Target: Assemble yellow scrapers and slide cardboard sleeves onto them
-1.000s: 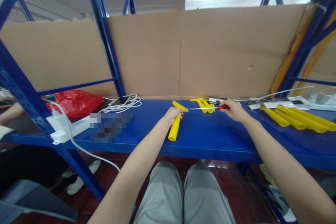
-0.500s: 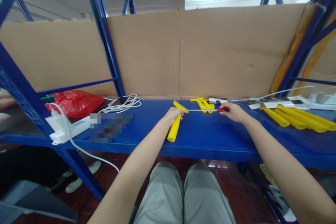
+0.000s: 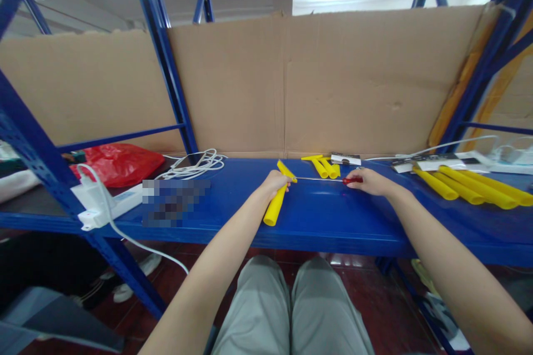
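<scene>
My left hand (image 3: 276,182) is closed around a yellow T-shaped piece (image 3: 275,209), whose thick round handle points toward me over the blue shelf. In my right hand (image 3: 366,181) is the red handle of a screwdriver (image 3: 320,178), gripped with the fingertips. Its long metal shaft runs left, level, and the tip meets the crossbar of the yellow piece beside my left fingers. Exactly how the tip sits there is too small to make out. Behind the shaft lie more yellow T-shaped pieces (image 3: 320,167).
Several yellow tubes (image 3: 478,187) lie at the right of the blue shelf (image 3: 325,222). On the left are a white power strip (image 3: 125,199), coiled white cable (image 3: 204,162) and a red plastic bag (image 3: 125,163). A cardboard panel (image 3: 233,83) stands behind. Another person's sleeve (image 3: 16,186) shows far left.
The screwdriver handle and my right hand have shifted slightly down and left. The yellow piece has tilted a little in my left hand. At far left, the other person's arm has moved.
</scene>
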The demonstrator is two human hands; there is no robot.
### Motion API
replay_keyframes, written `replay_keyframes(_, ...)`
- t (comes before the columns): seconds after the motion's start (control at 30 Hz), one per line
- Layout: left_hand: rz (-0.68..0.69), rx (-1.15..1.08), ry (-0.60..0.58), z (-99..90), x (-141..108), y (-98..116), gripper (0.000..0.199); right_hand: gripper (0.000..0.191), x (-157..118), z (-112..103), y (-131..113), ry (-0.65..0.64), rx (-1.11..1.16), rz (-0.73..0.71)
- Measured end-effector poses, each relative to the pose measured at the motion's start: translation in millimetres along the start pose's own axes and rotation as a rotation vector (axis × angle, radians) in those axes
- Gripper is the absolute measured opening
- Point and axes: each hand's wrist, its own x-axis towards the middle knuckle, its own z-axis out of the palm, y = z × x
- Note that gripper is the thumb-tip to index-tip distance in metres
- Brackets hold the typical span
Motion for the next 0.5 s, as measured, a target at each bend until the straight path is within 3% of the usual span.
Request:
replay_keyframes(0.27,0.019,0.070,0.015,-0.4,-1,0,0.018,0.024,3,5,10,0.039,-0.066,-0.094)
replay_keyframes(0.5,0.051,0.130,0.056,-3.6,2,-3,0.023,0.026,-3,0,-13,-0.014,-0.069,-0.146)
